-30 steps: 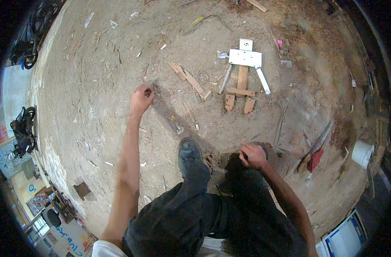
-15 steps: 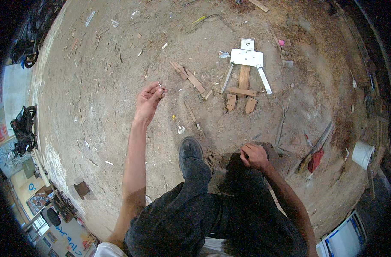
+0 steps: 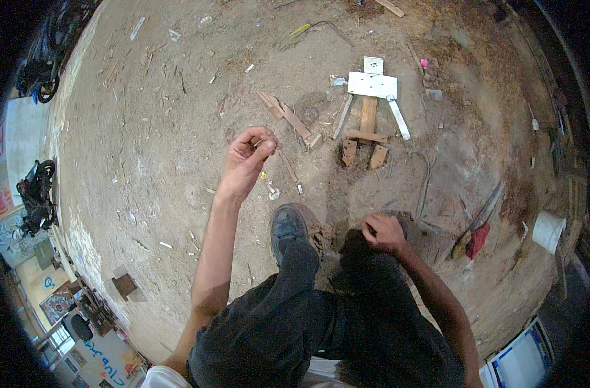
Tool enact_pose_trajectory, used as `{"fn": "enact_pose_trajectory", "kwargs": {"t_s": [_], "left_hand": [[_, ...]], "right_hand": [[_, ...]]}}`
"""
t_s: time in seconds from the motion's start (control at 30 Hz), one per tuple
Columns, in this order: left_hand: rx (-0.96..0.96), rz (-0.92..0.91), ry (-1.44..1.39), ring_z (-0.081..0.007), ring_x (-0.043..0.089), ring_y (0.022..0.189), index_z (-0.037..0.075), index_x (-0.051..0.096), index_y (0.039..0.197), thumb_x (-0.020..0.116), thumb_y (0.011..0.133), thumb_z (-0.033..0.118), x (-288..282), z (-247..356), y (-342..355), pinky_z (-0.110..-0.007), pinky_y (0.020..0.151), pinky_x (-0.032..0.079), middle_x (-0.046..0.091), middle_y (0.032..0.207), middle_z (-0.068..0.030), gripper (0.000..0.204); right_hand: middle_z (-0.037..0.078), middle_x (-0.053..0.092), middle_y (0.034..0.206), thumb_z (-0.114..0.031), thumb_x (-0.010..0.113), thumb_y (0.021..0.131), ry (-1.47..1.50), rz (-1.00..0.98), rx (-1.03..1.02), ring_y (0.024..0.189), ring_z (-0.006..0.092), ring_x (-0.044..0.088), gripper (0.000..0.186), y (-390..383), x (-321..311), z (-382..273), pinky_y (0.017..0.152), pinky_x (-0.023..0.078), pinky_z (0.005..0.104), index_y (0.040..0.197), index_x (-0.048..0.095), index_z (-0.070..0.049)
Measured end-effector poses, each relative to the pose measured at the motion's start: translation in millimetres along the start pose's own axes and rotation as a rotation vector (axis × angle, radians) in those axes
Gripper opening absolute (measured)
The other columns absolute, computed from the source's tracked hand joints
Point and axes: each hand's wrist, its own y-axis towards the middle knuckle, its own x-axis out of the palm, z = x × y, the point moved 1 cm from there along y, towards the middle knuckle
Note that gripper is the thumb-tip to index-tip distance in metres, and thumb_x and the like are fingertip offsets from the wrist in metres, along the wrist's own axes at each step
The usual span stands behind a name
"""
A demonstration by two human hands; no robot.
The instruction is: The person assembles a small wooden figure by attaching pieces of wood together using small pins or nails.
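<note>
My left hand [image 3: 244,163] hangs above the ground left of centre, its thumb and fingertips pinched together. Whatever lies in the pinch is too small to make out. Close to its fingertips are a thin wood strip [image 3: 287,166] and some brown wooden slats [image 3: 285,114] on the dirt. My right hand [image 3: 383,234] rests at my right knee with its fingers curled in; the inside of the grip is hidden. Farther off lies a figure of wood pieces, with a white board [image 3: 372,85] across a brown upright plank [image 3: 368,115] and two small drilled blocks [image 3: 378,156] at its near end.
A saw with a red handle [image 3: 478,242] lies at the right, near a white bucket [image 3: 548,233]. My dark shoe [image 3: 288,227] stands on the dirt floor [image 3: 152,161], where wood scraps are scattered. A brown block [image 3: 123,286] sits at lower left.
My left hand has moved to the right and slightly nearer. The thin light piece seen in its pinch before is no longer clear. My right hand stays at the knee.
</note>
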Motion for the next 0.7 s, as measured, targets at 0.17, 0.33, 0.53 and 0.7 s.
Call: {"fn": "enact_pose_trajectory", "kwargs": {"t_s": [0.17,0.33,0.53,0.7], "left_hand": [[-0.047,-0.027,-0.051,-0.0158,0.062,0.097,0.009,0.062,0.114,0.066,0.095,0.006,21,-2,-6,-0.032,0.088,0.048,0.064,0.105,-0.0018,0.020],[-0.173,-0.078,-0.140,-0.0144,0.063,0.096,0.010,0.059,0.119,0.068,0.095,0.011,51,-2,-14,-0.030,0.086,0.051,0.064,0.105,-0.0028,0.026],[-0.344,-0.066,-0.240,-0.0145,0.064,0.093,0.013,0.055,0.123,0.069,0.095,0.021,87,-7,-23,-0.029,0.084,0.053,0.062,0.109,-0.0024,0.033],[-0.478,-0.081,-0.484,-0.0160,0.068,0.095,0.007,0.061,0.114,0.070,0.093,0.017,104,-22,-29,-0.031,0.087,0.056,0.067,0.105,-0.0052,0.025]], "right_hand": [[0.013,0.068,0.085,-0.009,0.067,0.086,0.219,0.171,0.081,0.069,0.0318,0.066,0.010,21,-9,-5,0.061,0.052,0.0379,0.095,0.067,-0.006],[0.009,0.067,0.083,-0.008,0.068,0.087,0.329,0.244,0.128,0.064,0.0241,0.063,0.014,57,-44,-48,0.059,0.051,0.0341,0.100,0.068,-0.004],[0.008,0.066,0.088,-0.002,0.076,0.082,0.395,0.447,-0.036,0.066,0.0146,0.061,0.022,84,-84,-101,0.058,0.049,0.0285,0.102,0.069,-0.004],[0.009,0.067,0.090,-0.001,0.078,0.081,0.496,0.565,-0.003,0.070,0.0146,0.063,0.024,90,-101,-120,0.061,0.050,0.0268,0.104,0.070,-0.002]]}}
